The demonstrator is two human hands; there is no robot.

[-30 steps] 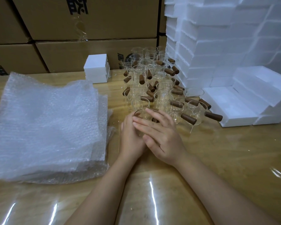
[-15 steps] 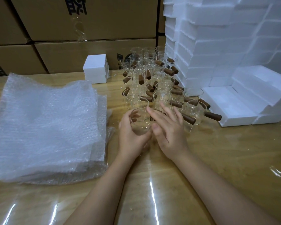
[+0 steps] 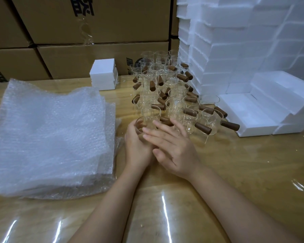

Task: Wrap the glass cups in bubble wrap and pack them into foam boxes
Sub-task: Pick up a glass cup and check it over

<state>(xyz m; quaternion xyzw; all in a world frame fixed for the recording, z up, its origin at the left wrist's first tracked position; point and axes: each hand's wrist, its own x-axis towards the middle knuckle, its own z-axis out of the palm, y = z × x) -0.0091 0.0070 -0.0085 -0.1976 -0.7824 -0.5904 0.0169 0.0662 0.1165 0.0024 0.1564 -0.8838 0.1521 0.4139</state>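
**Cup gripped in the left hand, wrap waiting to its left**

Head view: the left hand (image 3: 136,148) is gripping one glass cup (image 3: 143,126) at the near end of the cluster of other cups (image 3: 167,88), around the middle of the tabletop (image 3: 235,172). Its thumb is curling round the cup's left wall. Its other fingers are hiding under the right hand (image 3: 174,148), so I cannot tell how they are lying. The right hand is lying flat, fingers straight and released, across the cup's near side and the left hand, grasping nothing. The cup is looking roughly upright, mouth up, with its brown wooden handle (image 3: 166,121) sticking out to the right, just beyond the right fingertips. The stack of bubble wrap (image 3: 47,134) is lying toward the left edge, just beside the left hand, so that hand is the nearer one for carrying the cup over, probably sideways to the left. The open foam box (image 3: 247,114) is sitting toward the right edge, well apart from the cup and nearer the right hand
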